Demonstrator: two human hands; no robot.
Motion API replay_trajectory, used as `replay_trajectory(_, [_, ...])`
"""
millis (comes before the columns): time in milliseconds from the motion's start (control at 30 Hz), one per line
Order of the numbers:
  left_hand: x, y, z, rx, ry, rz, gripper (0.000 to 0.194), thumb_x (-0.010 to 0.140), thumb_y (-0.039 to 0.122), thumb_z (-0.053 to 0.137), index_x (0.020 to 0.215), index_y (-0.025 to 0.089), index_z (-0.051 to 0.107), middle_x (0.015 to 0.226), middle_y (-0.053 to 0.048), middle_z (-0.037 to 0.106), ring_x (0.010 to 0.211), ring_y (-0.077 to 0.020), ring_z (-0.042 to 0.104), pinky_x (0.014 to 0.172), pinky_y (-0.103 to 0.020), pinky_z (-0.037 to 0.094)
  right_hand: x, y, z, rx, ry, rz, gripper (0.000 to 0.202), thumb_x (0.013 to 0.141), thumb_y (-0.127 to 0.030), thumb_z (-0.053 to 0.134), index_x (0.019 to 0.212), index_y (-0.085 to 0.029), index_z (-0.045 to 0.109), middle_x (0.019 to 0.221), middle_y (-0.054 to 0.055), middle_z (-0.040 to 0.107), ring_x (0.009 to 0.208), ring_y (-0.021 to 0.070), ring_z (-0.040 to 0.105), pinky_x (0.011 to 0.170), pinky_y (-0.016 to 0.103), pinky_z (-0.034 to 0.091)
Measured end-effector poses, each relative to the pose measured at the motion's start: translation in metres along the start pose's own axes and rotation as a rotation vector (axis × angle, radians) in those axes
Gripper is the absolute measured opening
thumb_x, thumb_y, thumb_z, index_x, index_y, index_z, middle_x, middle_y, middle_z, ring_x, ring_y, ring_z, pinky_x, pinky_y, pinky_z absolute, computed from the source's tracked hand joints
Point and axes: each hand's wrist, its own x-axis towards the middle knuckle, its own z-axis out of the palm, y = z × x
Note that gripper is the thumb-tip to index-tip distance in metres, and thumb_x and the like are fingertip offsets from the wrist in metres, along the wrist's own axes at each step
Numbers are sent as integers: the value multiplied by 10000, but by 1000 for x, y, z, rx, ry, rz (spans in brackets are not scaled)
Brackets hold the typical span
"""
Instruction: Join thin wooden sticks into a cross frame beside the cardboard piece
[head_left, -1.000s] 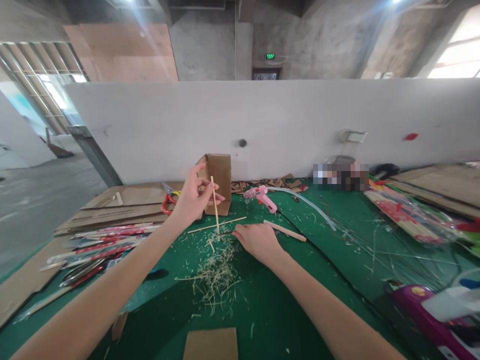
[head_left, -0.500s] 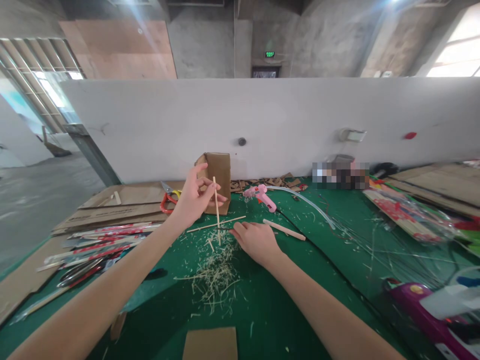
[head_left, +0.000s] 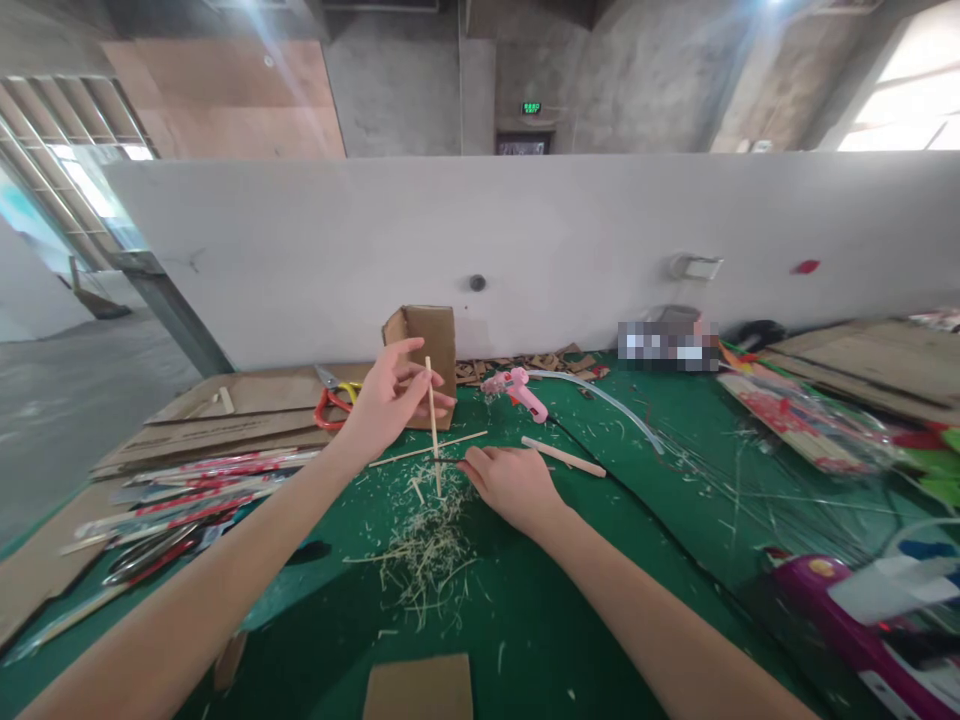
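Observation:
My left hand pinches the upper part of a thin wooden stick between thumb and finger, the other fingers spread. The stick stands nearly upright, its lower end over a heap of pale wood shavings. My right hand is closed on a thin dark blade; its handle is hidden in the fist. The blade meets the stick in its lower half. Another thin stick lies behind it on the green table. Right of my right hand lies a thicker wooden stick.
A folded cardboard piece stands behind my left hand. Orange-handled scissors lie to its left, above packaged sticks. A pink glue gun with a black cable sits back right. A purple device is at front right, a cardboard square in front.
The view has shifted slightly to the right. My left hand and the stick are nearly as before. The blade still touches the stick's lower half.

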Motion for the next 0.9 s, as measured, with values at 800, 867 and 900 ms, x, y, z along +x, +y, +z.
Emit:
replay_trajectory(800, [1,-4,2,39,5,-30,431,815,279,534,1216,136,464,1034,-131,635,842,-218,660,724,-368,568,5,-14,-7,-26,-41,61,417,937,-403,194,906,-226,570,702,40,659,605,142,609,542,213,310])
replay_trajectory(867, [1,-5,2,30,12,-34,434,815,286,538,1217,140,465,1034,-132,637,836,-219,662,719,-366,569,6,-17,-10,-32,-83,75,412,935,-403,189,923,-228,562,674,40,657,590,153,615,546,217,329])
replay_trajectory(900, [1,-5,2,25,14,-36,436,815,290,538,1219,142,464,1033,-131,638,835,-219,662,718,-365,570,6,-18,-11,-36,-104,81,414,936,-401,181,935,-226,557,667,45,657,591,159,619,550,218,338])
